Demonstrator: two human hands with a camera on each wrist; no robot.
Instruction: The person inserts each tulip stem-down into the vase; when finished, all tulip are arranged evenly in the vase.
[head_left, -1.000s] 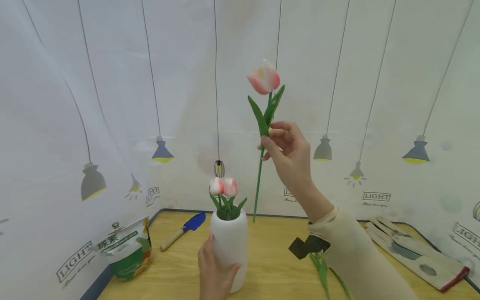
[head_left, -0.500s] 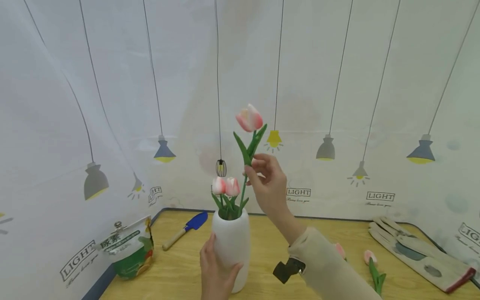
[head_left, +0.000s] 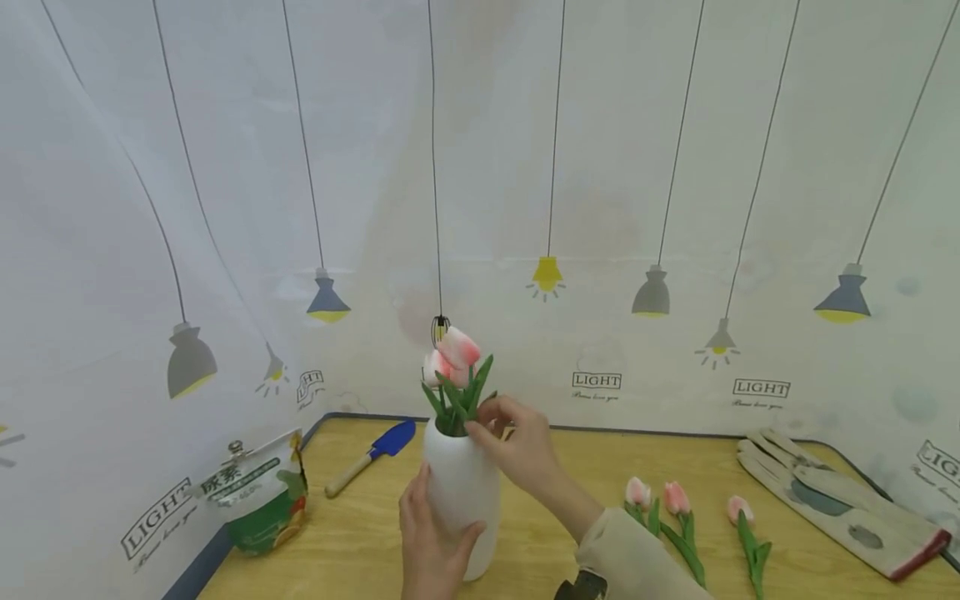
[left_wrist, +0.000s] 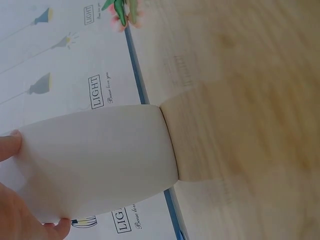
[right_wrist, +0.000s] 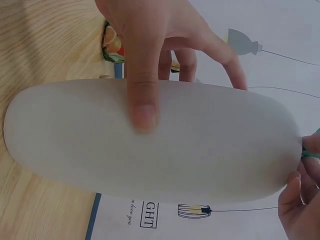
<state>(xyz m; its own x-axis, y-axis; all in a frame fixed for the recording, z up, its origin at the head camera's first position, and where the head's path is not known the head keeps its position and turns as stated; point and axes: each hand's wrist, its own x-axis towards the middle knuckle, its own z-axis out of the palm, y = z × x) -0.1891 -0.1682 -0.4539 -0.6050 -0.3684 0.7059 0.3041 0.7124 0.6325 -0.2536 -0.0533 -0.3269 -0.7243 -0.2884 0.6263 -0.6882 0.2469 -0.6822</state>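
A tall white vase (head_left: 463, 479) stands upright on the wooden table. My left hand (head_left: 429, 533) grips its left side, fingers behind and thumb across the front, as the right wrist view shows from close by. At the vase's mouth, my right hand (head_left: 521, 443) pinches a pink-and-white tulip (head_left: 459, 347) low among its green leaves. Its stem goes down into the opening and is hidden there. Just behind that bloom are two more tulips (head_left: 437, 367) in the vase, partly covered. In the right wrist view, the right fingertips (right_wrist: 292, 187) are right at the rim.
Three loose tulips (head_left: 677, 498) lie on the table to the right. Farther right are pale work gloves (head_left: 832, 504). A blue trowel (head_left: 392, 439) with a wooden handle and a clipped green-and-white bag (head_left: 258, 500) are at the left. A printed wall sheet encloses the table (head_left: 360, 550).
My right hand has brought the tulip left and down from high above the table, its stem going into the vase. The left hand keeps its grip. The loose tulips have come into view.
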